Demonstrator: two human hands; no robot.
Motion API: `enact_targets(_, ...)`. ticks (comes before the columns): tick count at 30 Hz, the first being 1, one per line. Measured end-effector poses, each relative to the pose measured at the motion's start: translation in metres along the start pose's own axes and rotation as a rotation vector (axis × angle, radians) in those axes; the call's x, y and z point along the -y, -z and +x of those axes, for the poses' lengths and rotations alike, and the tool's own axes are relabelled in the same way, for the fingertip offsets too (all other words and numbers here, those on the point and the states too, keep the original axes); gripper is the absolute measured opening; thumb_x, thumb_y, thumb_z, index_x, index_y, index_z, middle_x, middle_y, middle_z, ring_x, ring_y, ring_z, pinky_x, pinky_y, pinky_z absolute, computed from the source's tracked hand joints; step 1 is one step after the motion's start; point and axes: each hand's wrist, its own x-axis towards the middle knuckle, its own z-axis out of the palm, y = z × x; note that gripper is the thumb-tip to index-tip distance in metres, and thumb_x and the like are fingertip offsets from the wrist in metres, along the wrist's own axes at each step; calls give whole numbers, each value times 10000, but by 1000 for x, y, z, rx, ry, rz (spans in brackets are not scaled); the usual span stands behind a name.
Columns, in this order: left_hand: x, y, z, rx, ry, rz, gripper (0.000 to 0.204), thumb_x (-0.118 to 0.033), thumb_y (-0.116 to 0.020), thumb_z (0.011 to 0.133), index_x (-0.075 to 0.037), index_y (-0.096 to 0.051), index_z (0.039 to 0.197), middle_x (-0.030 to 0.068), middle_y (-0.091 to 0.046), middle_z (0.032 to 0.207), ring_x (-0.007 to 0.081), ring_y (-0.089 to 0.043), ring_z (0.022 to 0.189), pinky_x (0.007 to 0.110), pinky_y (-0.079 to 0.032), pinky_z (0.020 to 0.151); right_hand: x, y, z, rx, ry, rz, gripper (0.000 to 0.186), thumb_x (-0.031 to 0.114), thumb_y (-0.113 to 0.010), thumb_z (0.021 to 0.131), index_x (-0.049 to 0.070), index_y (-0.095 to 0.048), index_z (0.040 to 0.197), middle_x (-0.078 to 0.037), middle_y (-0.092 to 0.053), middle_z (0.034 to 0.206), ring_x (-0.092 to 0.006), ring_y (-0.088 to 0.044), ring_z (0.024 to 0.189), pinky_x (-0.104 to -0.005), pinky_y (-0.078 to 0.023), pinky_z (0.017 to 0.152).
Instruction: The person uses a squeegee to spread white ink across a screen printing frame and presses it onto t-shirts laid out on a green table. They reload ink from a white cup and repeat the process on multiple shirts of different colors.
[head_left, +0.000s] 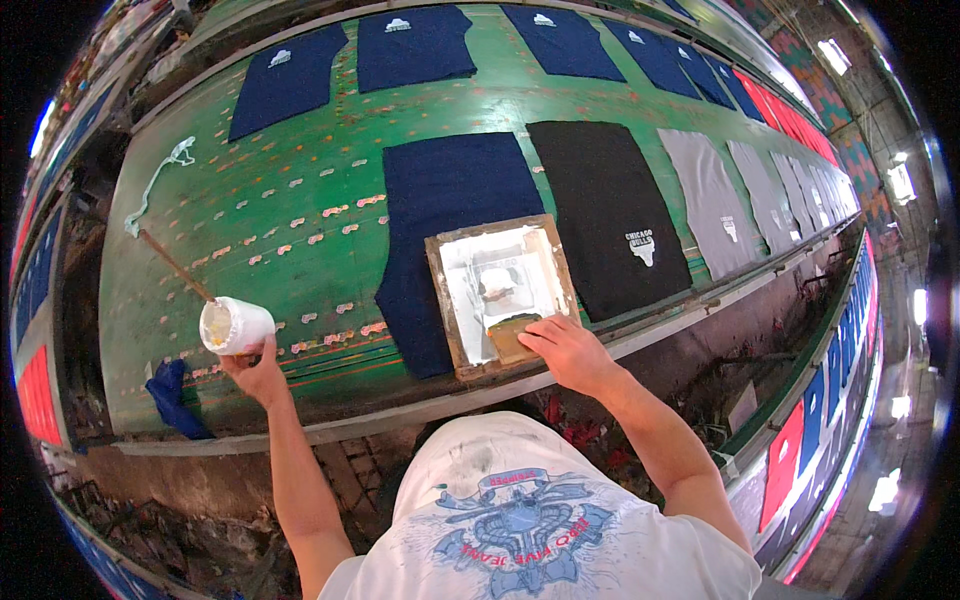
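Observation:
My left hand [255, 372] holds a white plastic pot [245, 325] above the green table [250, 235]. A wooden stick [175, 260] with a pale rag at its far end lies behind the pot. A wood-framed printing screen [465, 295] rests on a navy fabric panel [410, 250], its mesh smeared white. My right hand [560, 350] grips a squeegee [508, 340] at the near part of the screen. Right of the screen is a black panel [590, 220] with a small white print. A crumpled blue cloth [175, 400] lies left of my left hand.
Navy panels [400, 50] with white prints line the table's far side, red ones [780, 110] beyond them. Grey panels [695, 200] continue rightward along the near side. A metal rail [650, 335] runs along the near edge. Other tables with colored panels [790, 450] stand at both sides.

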Motion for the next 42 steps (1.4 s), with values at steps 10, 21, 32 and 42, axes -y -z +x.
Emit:
enact_targets(10, -98, -99, -184, 538, -309, 44, 553, 1, -819, 945, 17, -674, 1478, 204, -697, 1527, 351, -638, 1436, 468, -466, 1242, -21, 12, 23, 46, 65, 190, 474, -42, -708, 866, 31, -754, 1332, -97, -741, 1310, -330, -670, 1242, -445, -556, 1110)
enact_targets(21, -97, -174, -239, 680, -200, 148, 695, 52, -813, 886, 21, -627, 1555, 195, -648, 1577, 324, -639, 1434, 426, -490, 1225, -64, 16, 65, -76, 27, 264, 417, -49, -701, 880, 56, -786, 1274, -103, -787, 1257, -321, -715, 1229, -468, -587, 1069)
enact_targets(32, -88, -175, -246, 659, 24, -44, 703, 101, -767, 900, 18, -621, 1582, 162, -673, 1571, 241, -647, 1422, 381, -483, 1224, -69, 40, 66, 231, 91, 241, 390, -38, -708, 894, 56, -795, 1263, -146, -813, 1217, -371, -763, 1149, -481, -611, 1014)
enact_targets(42, -80, -177, -248, 639, 53, -93, 699, 63, -799, 878, 16, -648, 1559, 183, -683, 1545, 314, -633, 1441, 411, -469, 1244, -92, 9, 119, 8, 23, 103, 405, -36, -704, 901, 71, -804, 1279, -149, -813, 1230, -368, -758, 1160, -489, -612, 1024)
